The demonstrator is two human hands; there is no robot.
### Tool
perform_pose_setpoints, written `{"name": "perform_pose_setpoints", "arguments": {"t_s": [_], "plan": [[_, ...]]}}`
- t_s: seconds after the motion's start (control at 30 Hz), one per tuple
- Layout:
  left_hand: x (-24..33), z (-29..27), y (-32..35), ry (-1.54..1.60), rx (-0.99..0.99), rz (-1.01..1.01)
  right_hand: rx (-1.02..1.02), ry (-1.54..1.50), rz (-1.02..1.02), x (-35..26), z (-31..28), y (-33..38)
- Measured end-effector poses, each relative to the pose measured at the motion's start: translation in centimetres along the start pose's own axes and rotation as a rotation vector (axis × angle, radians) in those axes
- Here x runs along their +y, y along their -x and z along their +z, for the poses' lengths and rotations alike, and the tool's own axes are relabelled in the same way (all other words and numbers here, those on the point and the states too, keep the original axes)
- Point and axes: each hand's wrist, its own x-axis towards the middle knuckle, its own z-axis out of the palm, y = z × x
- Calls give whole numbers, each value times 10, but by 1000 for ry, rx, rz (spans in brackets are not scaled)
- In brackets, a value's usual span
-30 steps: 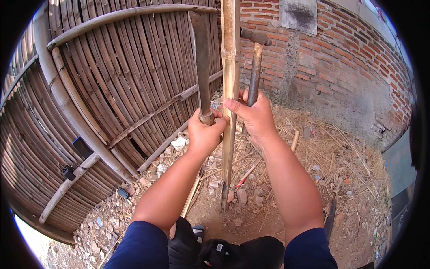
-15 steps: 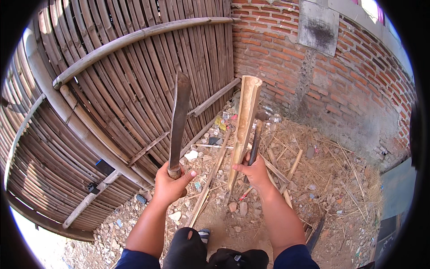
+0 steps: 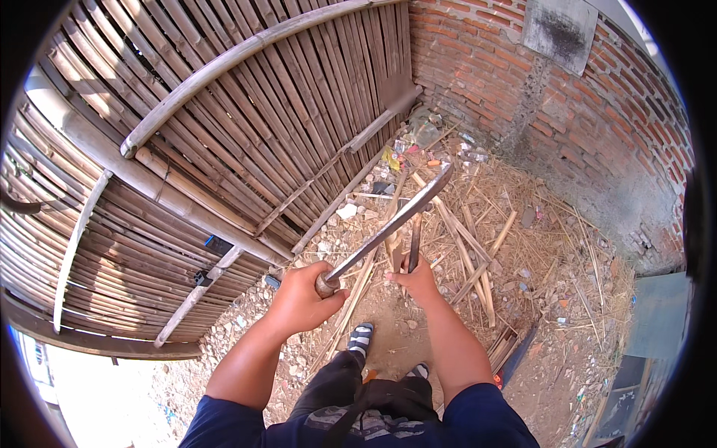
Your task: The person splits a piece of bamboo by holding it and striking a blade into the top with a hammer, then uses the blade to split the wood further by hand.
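My left hand (image 3: 305,300) is wrapped round the short handle of a machete (image 3: 392,230). Its long blade slants up and to the right, passing in front of what my right hand holds. My right hand (image 3: 418,282) is closed on a split piece of bamboo (image 3: 394,254) and a dark, slender stick-like tool (image 3: 415,243). The blade covers part of the bamboo, and I cannot tell whether the two touch. The tool's full shape does not show.
A slatted bamboo fence (image 3: 291,112) rises on the left, meeting a brick wall (image 3: 478,82) at the back. Bamboo strips (image 3: 474,243), straw and rubble litter the ground. A dark blade-like thing (image 3: 520,355) lies at lower right, near a grey-green panel (image 3: 657,313).
The machete has tipped from upright to slanting right across the bamboo. The bamboo in my right hand has dropped from its raised, upright position. My view has shifted down, showing both feet.
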Motion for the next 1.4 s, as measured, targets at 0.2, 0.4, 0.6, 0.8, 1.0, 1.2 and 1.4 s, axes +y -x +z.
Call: {"name": "perform_pose_setpoints", "arguments": {"t_s": [0.2, 0.4, 0.6, 0.8, 1.0, 1.2, 1.4], "plan": [[-11, -19, -7, -41, -27, 53, 22, 43, 35, 3, 8, -3], [-4, -50, -20, -135, -74, 69, 67, 314, -79, -7, -23, 25], [-3, -70, -13, -240, -123, 64, 287, 385, 75, -65, -81, 137], [9, -60, 13, -325, -68, 48, 482, 492, 4, -184, -100, 240], [18, -45, 46, -267, -41, 30, 333, 647, -268, -265, -65, 268], [31, -58, 49, -356, -159, 118, 226, 781, -323, -310, -38, 276], [22, -65, 41, -378, -177, 176, 315, 813, -344, -304, -18, 276]]}}
